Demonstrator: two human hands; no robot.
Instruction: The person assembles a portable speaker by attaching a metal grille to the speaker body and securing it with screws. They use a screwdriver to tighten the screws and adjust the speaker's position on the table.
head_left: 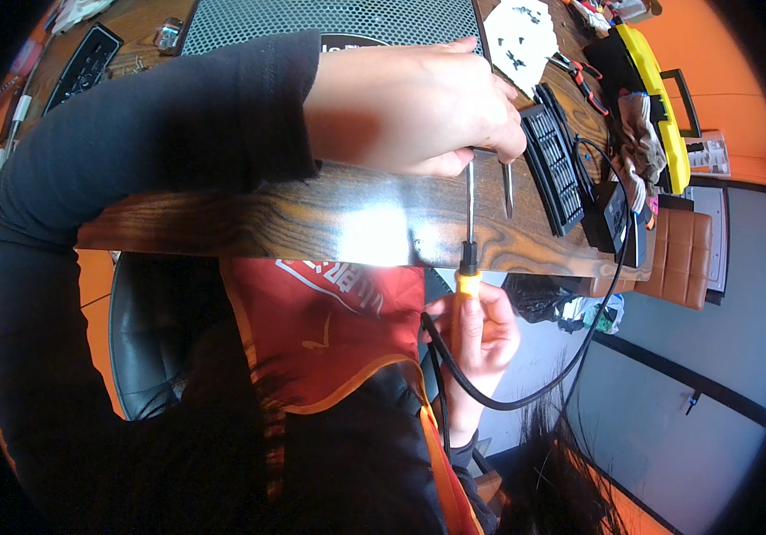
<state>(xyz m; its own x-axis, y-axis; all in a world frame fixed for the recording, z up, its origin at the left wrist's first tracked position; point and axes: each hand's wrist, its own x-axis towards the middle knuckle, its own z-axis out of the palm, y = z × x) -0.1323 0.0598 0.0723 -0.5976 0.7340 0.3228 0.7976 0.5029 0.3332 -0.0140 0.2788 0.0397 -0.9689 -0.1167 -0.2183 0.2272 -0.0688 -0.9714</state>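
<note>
My right hand (pixel 487 337) is wrapped round the yellow handle of a screwdriver (pixel 469 259), held upright just in front of the table edge. Its black collar and long silver shaft point away from me. My left arm reaches across from the left, and my left hand (pixel 454 111) is closed, its fingertips pinched at the tip of the shaft. What they pinch there is hidden by the fingers. A slim metal piece (pixel 509 192) juts out below them; I cannot tell whether it is held.
A perforated metal panel (pixel 401 20) covers the far side of the wooden table (pixel 294 209). To the right are a black bit case (pixel 554 169), white paper with small dark parts (pixel 518 40), pliers (pixel 586 85) and a yellow-black toolbox (pixel 655 98). A black cable (pixel 508 406) loops beside my right hand.
</note>
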